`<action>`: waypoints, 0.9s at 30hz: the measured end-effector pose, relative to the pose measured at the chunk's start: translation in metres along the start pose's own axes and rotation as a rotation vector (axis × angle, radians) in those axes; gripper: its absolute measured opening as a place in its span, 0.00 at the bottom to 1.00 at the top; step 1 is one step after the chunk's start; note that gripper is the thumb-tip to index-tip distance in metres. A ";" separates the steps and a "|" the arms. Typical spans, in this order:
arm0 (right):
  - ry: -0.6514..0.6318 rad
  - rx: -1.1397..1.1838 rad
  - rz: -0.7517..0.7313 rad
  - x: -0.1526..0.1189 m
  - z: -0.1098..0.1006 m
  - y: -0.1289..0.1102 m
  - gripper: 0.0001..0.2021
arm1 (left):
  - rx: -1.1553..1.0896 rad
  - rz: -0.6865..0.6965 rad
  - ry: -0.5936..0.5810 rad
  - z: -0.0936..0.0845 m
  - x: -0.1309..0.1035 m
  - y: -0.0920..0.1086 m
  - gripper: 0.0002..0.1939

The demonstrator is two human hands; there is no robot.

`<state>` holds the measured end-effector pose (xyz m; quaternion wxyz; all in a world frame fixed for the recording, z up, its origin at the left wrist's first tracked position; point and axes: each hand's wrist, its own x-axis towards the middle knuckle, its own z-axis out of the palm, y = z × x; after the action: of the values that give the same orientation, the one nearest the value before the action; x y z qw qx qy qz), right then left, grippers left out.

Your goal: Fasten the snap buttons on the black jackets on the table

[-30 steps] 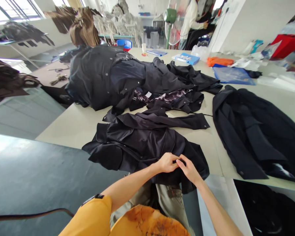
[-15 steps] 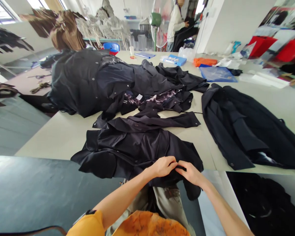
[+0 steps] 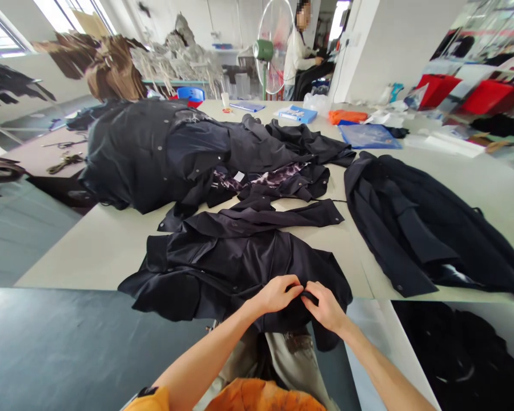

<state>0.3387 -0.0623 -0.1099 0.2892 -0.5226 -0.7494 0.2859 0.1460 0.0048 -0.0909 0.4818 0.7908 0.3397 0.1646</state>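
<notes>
A black jacket (image 3: 223,262) lies spread at the table's near edge, its lower part hanging over toward my lap. My left hand (image 3: 280,292) pinches a fold of its cloth, fingers closed. Close beside it, my right hand (image 3: 324,305) grips the same fold, thumb and fingers pressed together. The fingertips of both hands nearly meet on the fabric. Small round snaps show along the jacket's front. One sleeve (image 3: 300,214) stretches across the table just beyond the body of the jacket.
A large heap of dark jackets (image 3: 145,148) covers the table's far left. Another dark jacket (image 3: 411,222) lies to the right. Farther back are a blue folder (image 3: 368,136), an orange bundle (image 3: 346,117) and a green fan (image 3: 263,50). A person (image 3: 300,57) stands behind the table.
The view has tilted and shifted slightly, so the scene sits a little lower and further left. Both hands still hold the jacket's fold, with the right hand's fingers slightly rearranged.
</notes>
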 end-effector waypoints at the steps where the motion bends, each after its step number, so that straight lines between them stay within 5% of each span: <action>1: 0.013 -0.001 0.000 0.000 0.001 0.000 0.05 | -0.004 0.002 0.002 -0.001 0.000 0.001 0.12; 10: -0.043 0.076 0.024 0.010 -0.006 -0.002 0.07 | 0.051 0.030 -0.025 -0.006 -0.005 -0.002 0.10; 21: -0.471 0.243 0.213 0.035 -0.053 -0.004 0.15 | -0.003 -0.088 -0.152 -0.006 0.010 0.001 0.12; 27: -0.465 0.254 0.209 0.047 -0.057 -0.002 0.18 | -0.150 -0.076 -0.199 -0.016 0.012 -0.003 0.13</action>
<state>0.3662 -0.0113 -0.0643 0.1415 -0.4770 -0.6957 0.5180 0.1436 0.0244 -0.0865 0.5769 0.7515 0.3065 0.0920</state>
